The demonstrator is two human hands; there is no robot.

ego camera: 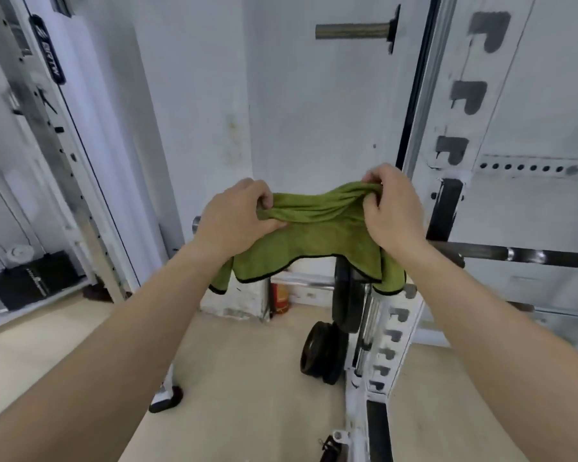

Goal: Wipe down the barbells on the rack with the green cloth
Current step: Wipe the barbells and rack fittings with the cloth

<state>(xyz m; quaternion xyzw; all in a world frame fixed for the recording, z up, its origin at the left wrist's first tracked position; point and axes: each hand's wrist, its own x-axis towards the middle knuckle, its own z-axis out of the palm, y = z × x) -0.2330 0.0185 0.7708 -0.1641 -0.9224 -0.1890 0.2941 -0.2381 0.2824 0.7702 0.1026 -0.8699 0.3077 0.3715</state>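
Observation:
A green cloth [309, 240] with a black hem hangs bunched between my two hands at mid-frame. My left hand [236, 216] pinches its left end and my right hand [392, 208] grips its right end, a little higher. A dark steel barbell [521, 254] lies horizontally on the white rack [447, 128], running from behind my right wrist to the right edge. The cloth hides the bar's left part; a chrome end [196, 223] shows beside my left hand. A bare steel peg [351, 31] juts from the rack up high.
Black weight plates [321, 356] stand on the floor by the rack's lower post [386, 345], with another plate [347, 295] above them. A red canister [281, 298] sits in the wall corner. A cable machine with a black weight stack [30, 278] stands at the left.

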